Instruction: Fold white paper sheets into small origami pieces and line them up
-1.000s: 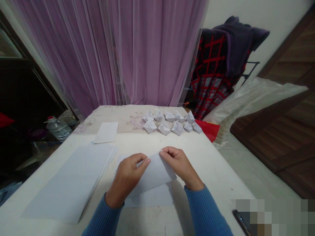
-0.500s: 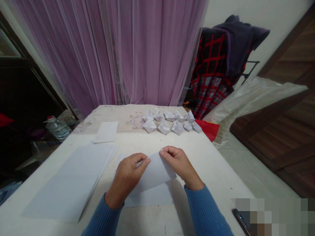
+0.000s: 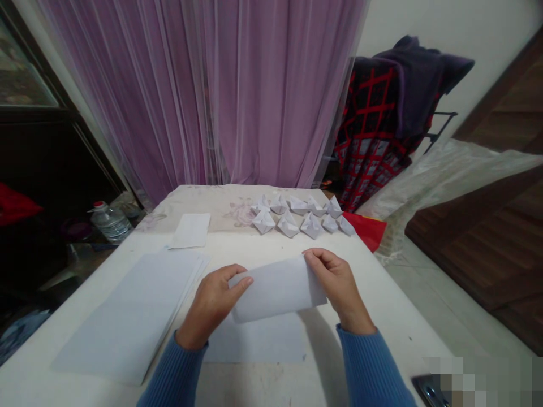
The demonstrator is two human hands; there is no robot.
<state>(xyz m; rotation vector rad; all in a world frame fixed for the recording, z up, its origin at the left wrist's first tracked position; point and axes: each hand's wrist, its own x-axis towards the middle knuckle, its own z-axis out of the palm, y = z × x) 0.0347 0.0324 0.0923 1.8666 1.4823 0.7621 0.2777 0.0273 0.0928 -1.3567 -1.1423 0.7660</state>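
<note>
Between my two hands a rectangular white sheet of paper (image 3: 278, 288) is held up off the table, tilted so its right end sits a little higher. My left hand (image 3: 218, 299) pinches its upper left corner between thumb and fingers. At the upper right corner, my right hand (image 3: 335, 282) grips it the same way, fingers partly behind the paper. Beneath it, another white sheet (image 3: 258, 342) lies flat on the table, partly covered by the held one. Farther back stand several folded paper boats (image 3: 288, 224) in two rows.
A stack of large white sheets (image 3: 123, 311) covers the table's left side, with a smaller stack of paper (image 3: 190, 230) behind it. A phone (image 3: 428, 390) lies at the front right edge. Past the right edge hangs something red (image 3: 367, 229). A water bottle (image 3: 110, 221) stands off the left side.
My right hand has moved right with the paper, away from my left hand. The held sheet has lifted and shifted right, showing more of its face. The view has shifted slightly.
</note>
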